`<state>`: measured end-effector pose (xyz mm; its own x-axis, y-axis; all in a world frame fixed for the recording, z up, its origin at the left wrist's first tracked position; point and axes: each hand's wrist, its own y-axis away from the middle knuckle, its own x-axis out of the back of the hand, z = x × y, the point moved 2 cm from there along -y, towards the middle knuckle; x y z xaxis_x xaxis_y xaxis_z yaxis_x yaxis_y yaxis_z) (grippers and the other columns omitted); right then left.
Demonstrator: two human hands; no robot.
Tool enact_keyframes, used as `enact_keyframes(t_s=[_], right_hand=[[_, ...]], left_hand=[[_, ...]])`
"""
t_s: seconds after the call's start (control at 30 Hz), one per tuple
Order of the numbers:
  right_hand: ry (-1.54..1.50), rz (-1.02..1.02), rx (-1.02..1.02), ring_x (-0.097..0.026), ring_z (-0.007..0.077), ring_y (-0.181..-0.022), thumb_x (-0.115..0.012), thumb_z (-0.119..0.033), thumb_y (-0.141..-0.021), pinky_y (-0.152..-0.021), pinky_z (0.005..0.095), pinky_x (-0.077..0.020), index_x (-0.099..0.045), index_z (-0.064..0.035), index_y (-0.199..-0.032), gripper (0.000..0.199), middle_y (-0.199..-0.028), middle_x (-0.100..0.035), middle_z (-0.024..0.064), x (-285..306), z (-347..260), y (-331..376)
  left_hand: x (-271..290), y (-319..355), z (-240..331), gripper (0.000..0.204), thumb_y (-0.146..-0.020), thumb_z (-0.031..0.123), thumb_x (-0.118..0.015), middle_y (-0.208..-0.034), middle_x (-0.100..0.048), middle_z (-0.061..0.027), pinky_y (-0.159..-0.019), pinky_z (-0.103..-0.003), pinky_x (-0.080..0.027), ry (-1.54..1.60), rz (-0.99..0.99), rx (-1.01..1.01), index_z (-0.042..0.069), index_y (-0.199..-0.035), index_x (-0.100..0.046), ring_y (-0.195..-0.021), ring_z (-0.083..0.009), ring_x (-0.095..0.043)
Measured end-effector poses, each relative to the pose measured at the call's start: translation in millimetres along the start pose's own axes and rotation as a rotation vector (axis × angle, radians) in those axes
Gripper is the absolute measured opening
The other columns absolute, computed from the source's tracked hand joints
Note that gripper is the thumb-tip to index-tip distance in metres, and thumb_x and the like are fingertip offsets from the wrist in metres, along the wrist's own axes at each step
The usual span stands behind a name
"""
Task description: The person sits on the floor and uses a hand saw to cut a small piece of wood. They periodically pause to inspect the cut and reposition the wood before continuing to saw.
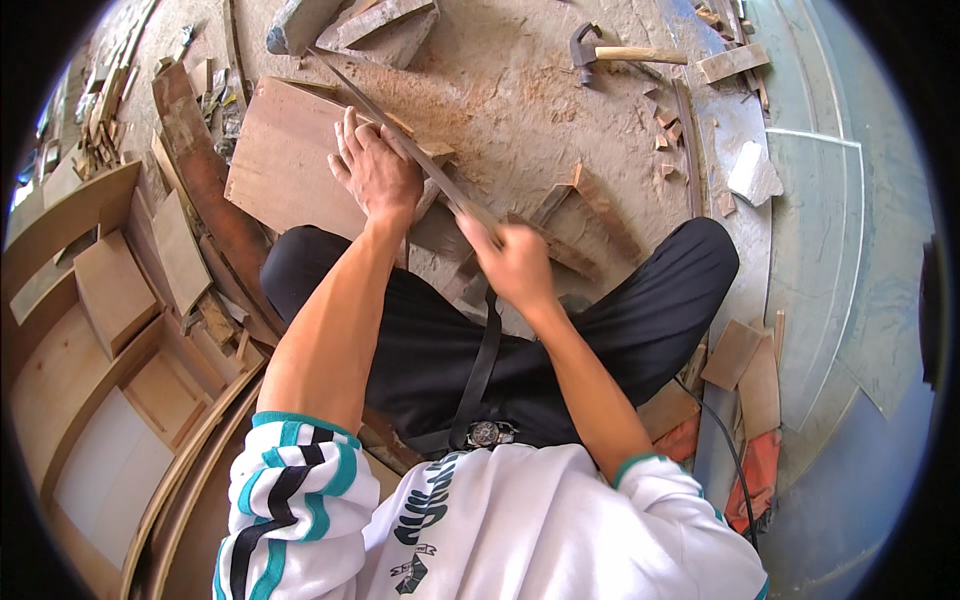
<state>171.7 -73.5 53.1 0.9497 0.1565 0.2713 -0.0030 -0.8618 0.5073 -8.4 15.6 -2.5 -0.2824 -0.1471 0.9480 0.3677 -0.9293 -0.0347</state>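
My left hand (382,178) lies on a reddish-brown wooden board (285,150), its fingers spread and pressing near the edge. Closed around the near end of a long, narrow handsaw (365,98) is my right hand (515,262), slightly blurred. The saw is seen almost edge-on and slants away to the upper left, along the right edge of the board. Its teeth cannot be made out. Just past my left fingers, a thin wood strip shows on the blade's right side. Wood pieces under the board are partly hidden.
A hammer (640,54) with a wooden handle lies at the far right. Stone blocks (385,30) stand beyond the saw's tip. Wooden frames (95,350) fill the left side, and glass sheets (820,230) lie at the right. Scrap blocks and a black cable (735,455) are scattered around my legs.
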Motion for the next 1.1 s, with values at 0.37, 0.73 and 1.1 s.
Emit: enact_keyframes(t_s=[0.37, 0.73, 1.1], right_hand=[[0.04, 0.053, 0.037, -0.043, 0.0182, -0.048, -0.067, -0.05, -0.095, -0.05, 0.0382, -0.0416, -0.069, 0.0061, -0.078, 0.058, -0.052, -0.045, 0.0173, 0.0, 13.6, 24.3], [0.071, 0.059, 0.013, -0.053, 0.016, -0.049, -0.067, -0.052, -0.094, -0.051, 0.0365, -0.0431, -0.066, 0.0039, -0.066, 0.063, -0.05, -0.054, 0.0109, 8.6, 21.5, 34.4], [0.042, 0.02, -0.004, -0.053, 0.0211, -0.047, -0.067, -0.054, -0.093, -0.051, 0.0382, -0.0431, -0.065, 0.0047, -0.066, 0.064, -0.051, -0.053, 0.0148, 20.1, 29.3, 41.1]], left_hand=[[0.3, 0.9, -3.5, 0.038, -0.106, 0.032, -0.04, -0.16, -0.035, -0.0128, -0.123, -0.055, -0.012, -0.003, -0.003, 0.013, 0.003, -0.123, -0.057, -0.153, -0.0308, -0.022], [3.3, 5.2, 0.3, 0.04, -0.106, 0.034, -0.04, -0.159, -0.036, -0.0154, -0.122, -0.056, -0.013, 0.012, -0.008, 0.027, 0.001, -0.123, -0.057, -0.153, -0.0322, -0.023], [2.5, 0.2, 2.3, 0.042, -0.105, 0.034, -0.04, -0.159, -0.036, -0.0173, -0.122, -0.057, -0.013, 0.01, 0.026, 0.062, 0.0, -0.124, -0.056, -0.152, -0.0336, -0.024]])
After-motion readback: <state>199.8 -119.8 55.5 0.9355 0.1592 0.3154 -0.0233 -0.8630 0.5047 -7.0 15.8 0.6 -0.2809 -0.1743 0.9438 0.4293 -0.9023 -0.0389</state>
